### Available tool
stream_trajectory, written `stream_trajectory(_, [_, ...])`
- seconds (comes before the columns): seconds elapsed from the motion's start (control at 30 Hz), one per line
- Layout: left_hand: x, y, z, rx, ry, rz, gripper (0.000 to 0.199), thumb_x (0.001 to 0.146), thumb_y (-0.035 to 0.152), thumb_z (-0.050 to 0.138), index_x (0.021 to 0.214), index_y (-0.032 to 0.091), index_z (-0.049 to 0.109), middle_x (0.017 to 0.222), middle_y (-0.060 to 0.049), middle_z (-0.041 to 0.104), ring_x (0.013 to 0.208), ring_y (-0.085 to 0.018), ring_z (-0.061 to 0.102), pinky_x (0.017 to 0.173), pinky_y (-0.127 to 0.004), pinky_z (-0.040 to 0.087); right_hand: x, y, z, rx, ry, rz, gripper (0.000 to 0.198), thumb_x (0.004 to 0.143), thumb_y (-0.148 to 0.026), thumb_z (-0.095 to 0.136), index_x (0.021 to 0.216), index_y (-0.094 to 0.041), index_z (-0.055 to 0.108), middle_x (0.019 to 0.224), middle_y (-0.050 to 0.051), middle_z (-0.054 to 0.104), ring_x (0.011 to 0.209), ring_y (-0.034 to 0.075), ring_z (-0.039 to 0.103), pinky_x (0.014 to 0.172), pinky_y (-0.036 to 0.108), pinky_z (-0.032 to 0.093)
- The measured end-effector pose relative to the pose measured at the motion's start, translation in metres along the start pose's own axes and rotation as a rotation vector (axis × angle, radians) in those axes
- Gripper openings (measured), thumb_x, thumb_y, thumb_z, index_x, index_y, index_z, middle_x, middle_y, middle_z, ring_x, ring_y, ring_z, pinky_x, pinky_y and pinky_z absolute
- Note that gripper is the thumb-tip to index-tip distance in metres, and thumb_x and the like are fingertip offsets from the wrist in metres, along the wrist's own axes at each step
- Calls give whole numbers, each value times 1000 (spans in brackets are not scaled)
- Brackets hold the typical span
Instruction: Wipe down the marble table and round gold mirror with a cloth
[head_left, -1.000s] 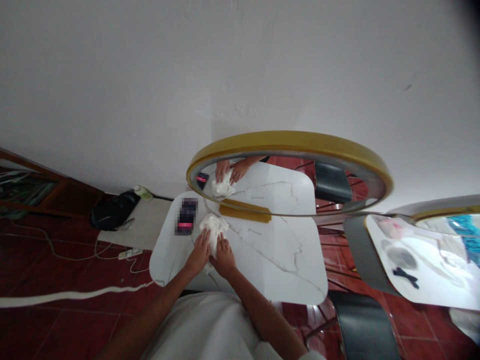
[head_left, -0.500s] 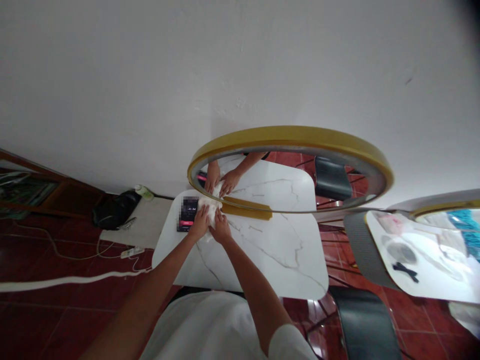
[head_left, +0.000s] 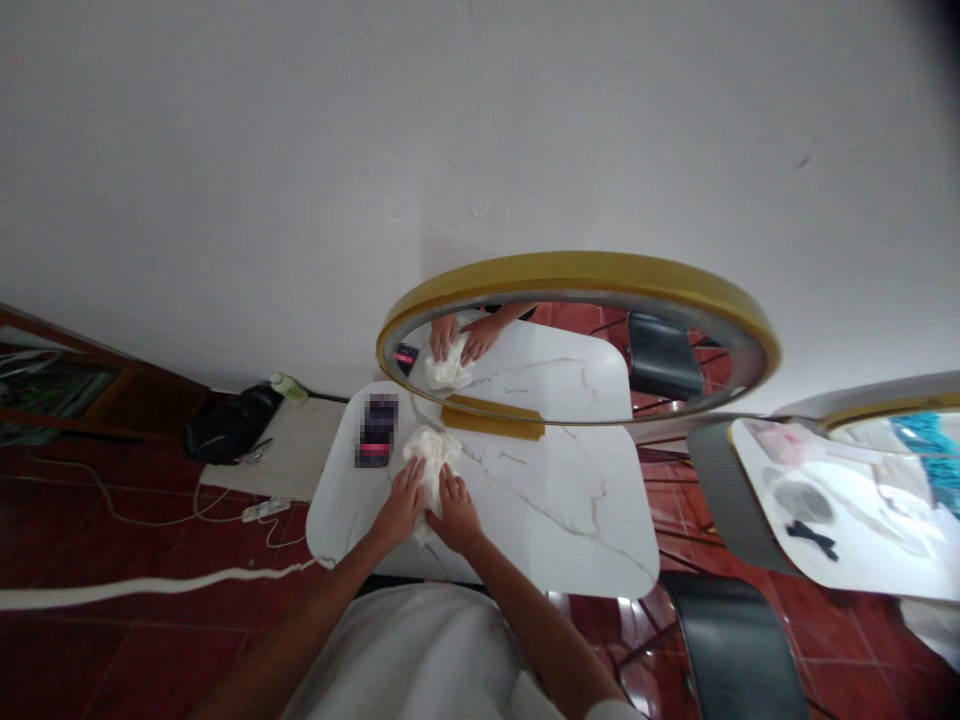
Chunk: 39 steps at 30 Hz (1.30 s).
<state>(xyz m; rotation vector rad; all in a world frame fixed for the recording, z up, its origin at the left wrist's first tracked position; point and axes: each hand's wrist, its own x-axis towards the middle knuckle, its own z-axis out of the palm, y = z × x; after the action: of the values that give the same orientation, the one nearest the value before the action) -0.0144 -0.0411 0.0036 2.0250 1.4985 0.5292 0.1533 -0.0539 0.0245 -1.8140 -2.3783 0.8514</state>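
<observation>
A bunched white cloth [head_left: 433,452] lies on the white marble-patterned table [head_left: 540,510], left of its middle. My left hand [head_left: 406,503] presses on the cloth's left side, fingers pointing away from me and gripping the fabric. On the right side, my right hand [head_left: 456,512] holds the same cloth, its fingers over the folds. The hands are close together, with cloth showing between and beyond them. A phone [head_left: 376,430] with a partly blurred dark screen lies left of the cloth. Both hands and the cloth are reflected in the round mirror [head_left: 592,360].
The mirror's gold frame [head_left: 577,268] leans over the table's far side, its gold base [head_left: 491,418] behind the cloth. A black chair [head_left: 731,640] stands at the right. A second table [head_left: 847,520] holds a black strap-like item [head_left: 812,540]. Cables, a power strip [head_left: 265,510] and a black bag [head_left: 234,422] lie at left.
Both hands have drawn the cloth towards me and slightly right, away from the phone and the mirror base. More of the cloth shows beyond the fingers.
</observation>
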Motion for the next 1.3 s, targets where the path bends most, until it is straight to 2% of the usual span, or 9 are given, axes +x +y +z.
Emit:
stream_trajectory(0.13, [-34,10,3,-27,-65,-2,52,97,25,25,148,24,16,152,-10,24,140,-23,23,111,-46,31,-30,9,9,-25,-101,-31,89,77,-38,59,150,-11,15,157,7,4,135,34,26,108,42,32])
stream_trajectory(0.27, [-33,10,2,-20,-58,1,52,97,25,25,148,22,18,151,-12,26,140,-24,25,110,-48,32,-30,8,6,-42,-99,-41,87,79,-38,57,150,-12,13,157,7,2,136,32,26,107,41,34])
stream_trajectory(0.43, [5,-5,-2,23,-5,5,51,96,25,25,147,22,20,151,-12,28,139,-23,27,109,-47,33,7,-3,-9,-59,-58,11,79,82,-37,54,149,-12,19,157,8,8,135,33,28,106,42,34])
stream_trajectory(0.7, [80,-27,-13,114,98,-51,51,89,15,31,140,7,32,145,-22,35,136,-29,32,109,-49,32,82,-15,-26,-77,3,78,80,84,-41,53,149,-13,17,157,9,8,134,31,29,104,41,36])
stream_trajectory(0.87, [102,-37,-14,116,109,-69,53,87,12,33,139,9,32,145,-20,36,137,-29,31,108,-49,32,102,-19,-32,-81,20,105,81,84,-41,54,149,-14,16,157,10,8,133,30,31,103,40,36])
stream_trajectory(1.07, [88,-31,-16,109,106,-56,54,87,13,32,141,10,30,146,-19,34,136,-28,32,108,-49,33,85,-21,-30,-82,16,104,79,85,-40,53,149,-12,17,157,9,8,134,32,30,104,42,35])
stream_trajectory(1.3, [30,-15,-3,64,57,-13,55,91,17,29,146,15,21,149,-17,29,138,-27,28,108,-51,32,30,-17,-12,-70,5,78,79,84,-39,53,149,-13,17,156,11,12,134,32,31,104,43,36])
